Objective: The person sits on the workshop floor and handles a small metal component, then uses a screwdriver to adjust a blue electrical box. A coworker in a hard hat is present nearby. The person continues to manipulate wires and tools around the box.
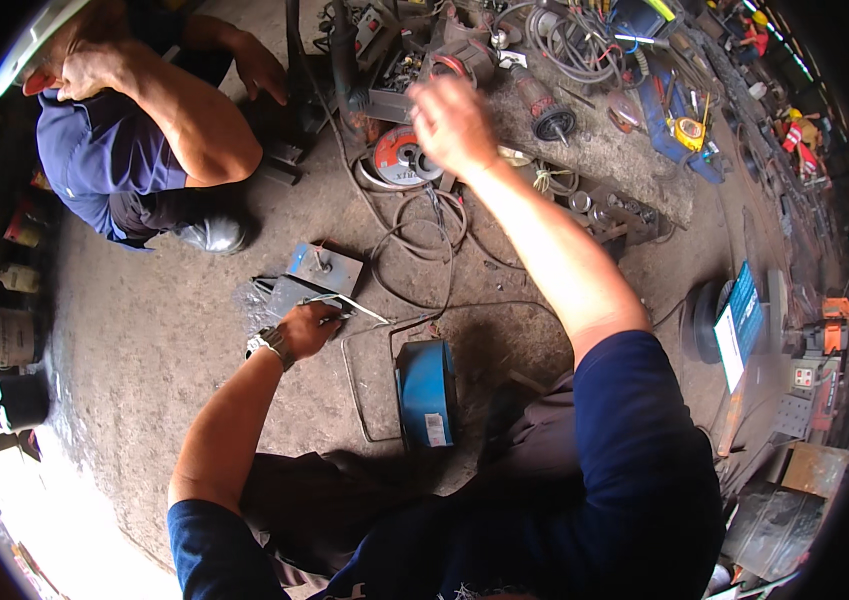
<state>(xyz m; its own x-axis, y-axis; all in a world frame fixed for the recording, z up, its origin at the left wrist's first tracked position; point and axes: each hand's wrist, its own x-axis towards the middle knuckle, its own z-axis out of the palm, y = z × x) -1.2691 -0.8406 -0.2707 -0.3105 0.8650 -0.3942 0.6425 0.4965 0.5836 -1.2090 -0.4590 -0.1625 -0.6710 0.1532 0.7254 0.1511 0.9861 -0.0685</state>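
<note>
My left hand (307, 332), a watch on its wrist, is low over the floor with its fingers curled together. What it grips, if anything, I cannot make out. Close by its fingers lies a thin pale rod (362, 308). Just beyond sits a grey metal box-like piece (325, 268) with a bolt standing on it. My right hand (452, 125) is stretched far forward and smeared by motion, so its fingers cannot be read. Beside it is a red and grey cutting disc (403, 156). A blue round-sided object (426, 393) with a white label stands in front of me.
Another person in a blue shirt (129, 145) crouches at the far left. A looped cable (414, 235) crosses the floor. A die grinder-like tool (544, 110), cables and a blue tray (679, 120) with a yellow tape measure cover the bench at the far right.
</note>
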